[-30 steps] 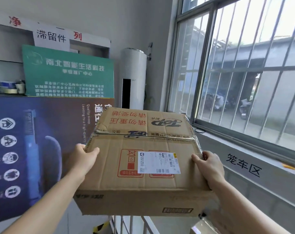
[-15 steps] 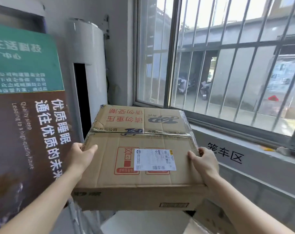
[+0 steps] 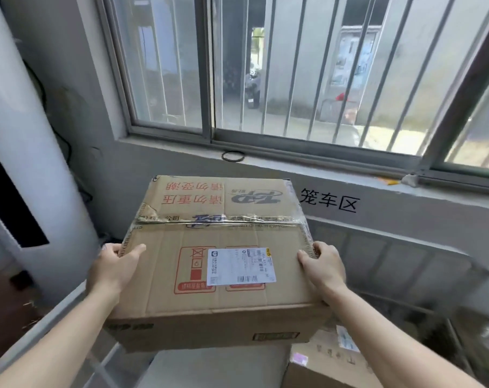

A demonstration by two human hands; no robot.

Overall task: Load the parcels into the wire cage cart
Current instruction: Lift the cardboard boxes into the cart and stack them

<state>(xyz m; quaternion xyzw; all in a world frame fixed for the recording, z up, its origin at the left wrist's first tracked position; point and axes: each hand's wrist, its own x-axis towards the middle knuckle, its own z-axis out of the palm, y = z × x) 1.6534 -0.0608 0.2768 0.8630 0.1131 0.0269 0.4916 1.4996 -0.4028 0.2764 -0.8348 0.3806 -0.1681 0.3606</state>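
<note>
Cardboard box (image 3: 215, 256) held up, gripped at its sides — left hand (image 3: 113, 271) and right hand (image 3: 323, 268) each curl round an edge.

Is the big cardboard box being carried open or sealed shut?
Sealed shut: the brown cardboard box has its top flaps lying flat, with wrinkled clear tape along their seam.

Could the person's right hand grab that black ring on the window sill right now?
Probably not. The right hand grips the right edge of the cardboard box, the left hand its other side, and the box hangs between the person and the black ring. It would have to let go first.
</note>
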